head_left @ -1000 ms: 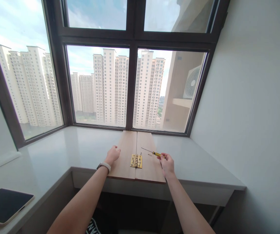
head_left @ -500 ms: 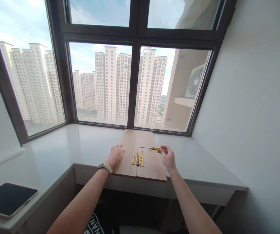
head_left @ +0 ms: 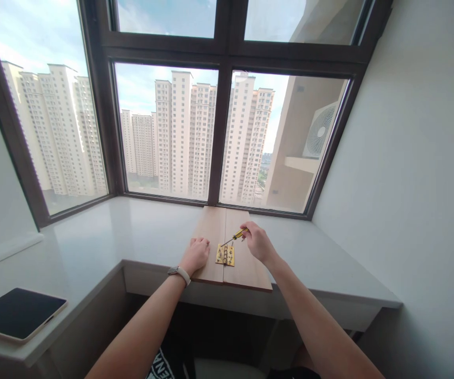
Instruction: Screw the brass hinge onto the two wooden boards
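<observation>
A brass-coloured hinge (head_left: 225, 255) lies opened flat across the seam between two wooden boards (head_left: 246, 273). Several small screws seem to be on its leaves, though they are too small to make out well. My right hand (head_left: 259, 242) grips a screwdriver (head_left: 239, 235) by its yellow-and-black handle. Its shaft slants down to the left, with the tip at the upper part of the hinge's left leaf; whether it touches is unclear. My left hand (head_left: 197, 255) rests on the left board beside the hinge, fingers loosely out, holding nothing visible.
The boards lie on a white counter (head_left: 151, 237) and jut slightly past its front edge. A dark-screened tablet (head_left: 19, 314) sits on the counter's left arm. Brown-framed windows (head_left: 219, 131) stand behind, and a white wall (head_left: 416, 158) rises on the right.
My right hand has swung the screwdriver left and tilted it, bringing its tip from above the right board to the hinge. My left hand has shifted slightly right, closer to the hinge.
</observation>
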Action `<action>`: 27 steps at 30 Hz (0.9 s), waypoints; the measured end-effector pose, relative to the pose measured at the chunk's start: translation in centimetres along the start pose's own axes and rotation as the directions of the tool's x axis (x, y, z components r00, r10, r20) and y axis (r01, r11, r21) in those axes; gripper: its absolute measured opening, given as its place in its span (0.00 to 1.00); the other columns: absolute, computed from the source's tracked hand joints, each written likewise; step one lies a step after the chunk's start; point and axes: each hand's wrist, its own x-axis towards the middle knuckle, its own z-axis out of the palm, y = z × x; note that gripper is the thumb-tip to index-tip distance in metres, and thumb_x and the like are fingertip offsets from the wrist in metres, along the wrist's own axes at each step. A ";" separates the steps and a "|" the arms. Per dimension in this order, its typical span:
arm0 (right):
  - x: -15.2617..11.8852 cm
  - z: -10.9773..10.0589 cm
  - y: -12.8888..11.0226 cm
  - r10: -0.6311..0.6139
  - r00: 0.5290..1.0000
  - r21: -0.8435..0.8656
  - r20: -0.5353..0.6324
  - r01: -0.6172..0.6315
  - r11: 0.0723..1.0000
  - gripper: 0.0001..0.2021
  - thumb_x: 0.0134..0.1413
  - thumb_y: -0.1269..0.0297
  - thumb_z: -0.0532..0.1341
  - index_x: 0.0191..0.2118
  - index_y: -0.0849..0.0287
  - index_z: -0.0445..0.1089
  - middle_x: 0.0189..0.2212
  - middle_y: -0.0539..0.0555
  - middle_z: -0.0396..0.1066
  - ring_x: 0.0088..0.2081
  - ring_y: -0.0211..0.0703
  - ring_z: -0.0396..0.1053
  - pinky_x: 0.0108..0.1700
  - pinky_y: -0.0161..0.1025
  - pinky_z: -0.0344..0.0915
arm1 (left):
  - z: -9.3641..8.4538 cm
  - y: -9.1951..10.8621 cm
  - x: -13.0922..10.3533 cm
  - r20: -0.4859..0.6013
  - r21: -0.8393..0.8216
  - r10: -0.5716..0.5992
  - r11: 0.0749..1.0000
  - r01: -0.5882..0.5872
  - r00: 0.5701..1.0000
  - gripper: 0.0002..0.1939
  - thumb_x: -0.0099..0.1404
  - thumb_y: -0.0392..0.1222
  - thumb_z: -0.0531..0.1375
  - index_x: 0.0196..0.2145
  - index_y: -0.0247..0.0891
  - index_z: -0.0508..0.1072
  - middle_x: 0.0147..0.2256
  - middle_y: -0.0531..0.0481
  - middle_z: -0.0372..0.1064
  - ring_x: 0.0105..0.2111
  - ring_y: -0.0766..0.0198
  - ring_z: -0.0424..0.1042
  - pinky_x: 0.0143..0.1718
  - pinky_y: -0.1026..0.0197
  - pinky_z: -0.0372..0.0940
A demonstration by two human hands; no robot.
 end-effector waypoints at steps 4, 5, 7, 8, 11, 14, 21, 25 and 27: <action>0.2 0.2 -0.3 0.013 0.999 -0.020 0.037 -0.012 1.000 0.08 0.63 0.71 0.53 0.42 0.58 0.69 0.39 0.55 0.72 0.32 0.40 0.71 0.39 0.39 0.67 | -0.2 0.3 -0.2 -0.014 -0.003 0.004 1.000 -0.004 1.000 0.18 0.74 0.44 0.47 0.50 0.36 0.72 0.52 0.38 0.69 0.55 0.50 0.62 0.60 0.50 0.51; 0.3 0.2 -0.4 0.020 0.999 -0.036 0.048 -0.018 0.999 0.09 0.63 0.71 0.53 0.43 0.58 0.69 0.39 0.55 0.72 0.33 0.39 0.71 0.39 0.38 0.67 | -0.2 0.3 -0.2 -0.016 -0.008 0.002 1.000 -0.003 1.000 0.18 0.73 0.44 0.48 0.51 0.36 0.72 0.52 0.38 0.69 0.55 0.50 0.62 0.60 0.51 0.51; 0.5 0.0 -0.9 0.038 0.997 -0.077 0.073 -0.032 0.996 0.09 0.64 0.71 0.53 0.43 0.58 0.70 0.40 0.55 0.72 0.34 0.39 0.71 0.40 0.38 0.66 | -0.2 0.3 -0.3 -0.016 -0.025 -0.005 1.000 0.005 1.000 0.18 0.73 0.44 0.48 0.51 0.36 0.72 0.52 0.38 0.69 0.55 0.49 0.61 0.60 0.51 0.52; 0.7 -0.1 -1.2 0.046 0.995 -0.102 0.088 -0.037 0.994 0.09 0.64 0.71 0.53 0.43 0.59 0.70 0.41 0.55 0.72 0.34 0.39 0.71 0.41 0.37 0.66 | -0.2 0.4 -0.3 -0.016 -0.033 -0.010 0.999 0.009 1.000 0.18 0.73 0.44 0.48 0.51 0.37 0.72 0.52 0.38 0.69 0.56 0.49 0.61 0.60 0.51 0.52; 1.8 -0.3 -2.2 0.067 0.988 -0.191 0.137 -0.040 0.981 0.09 0.66 0.70 0.53 0.44 0.59 0.70 0.41 0.55 0.73 0.37 0.39 0.71 0.42 0.36 0.64 | -0.3 0.5 -0.4 -0.007 -0.044 -0.026 0.999 0.026 1.000 0.18 0.73 0.44 0.48 0.52 0.37 0.72 0.53 0.38 0.69 0.56 0.49 0.61 0.60 0.50 0.52; 3.5 -0.1 -3.2 0.089 0.980 -0.288 0.176 -0.035 0.957 0.08 0.67 0.67 0.55 0.45 0.59 0.71 0.41 0.55 0.75 0.40 0.40 0.71 0.43 0.35 0.62 | -0.4 0.6 -0.4 -0.007 -0.028 -0.034 0.999 0.034 0.999 0.18 0.73 0.43 0.49 0.52 0.37 0.72 0.53 0.38 0.69 0.56 0.49 0.62 0.60 0.51 0.52; 7.2 1.4 -5.1 0.186 0.947 -0.525 0.262 -0.022 0.851 0.12 0.70 0.59 0.54 0.40 0.58 0.72 0.36 0.57 0.76 0.39 0.44 0.72 0.41 0.35 0.59 | -0.3 0.5 -0.4 -0.027 -0.009 -0.004 1.000 0.004 1.000 0.17 0.73 0.43 0.49 0.51 0.36 0.72 0.51 0.38 0.70 0.54 0.50 0.63 0.59 0.52 0.51; 8.6 1.8 -5.9 0.220 0.921 -0.580 0.321 0.007 0.814 0.11 0.69 0.59 0.56 0.40 0.58 0.73 0.39 0.59 0.77 0.39 0.45 0.73 0.39 0.36 0.60 | -0.4 0.5 -0.5 -0.038 -0.007 0.003 1.000 -0.004 0.999 0.17 0.73 0.43 0.49 0.51 0.36 0.72 0.51 0.38 0.70 0.54 0.50 0.63 0.59 0.52 0.52; 9.2 1.9 -6.1 0.236 0.905 -0.596 0.353 0.023 0.803 0.09 0.68 0.60 0.58 0.40 0.58 0.73 0.40 0.59 0.77 0.39 0.46 0.73 0.38 0.36 0.60 | -0.5 0.6 -0.5 -0.032 -0.009 -0.002 1.000 0.001 0.999 0.17 0.73 0.43 0.49 0.52 0.36 0.72 0.51 0.38 0.70 0.55 0.50 0.63 0.59 0.52 0.52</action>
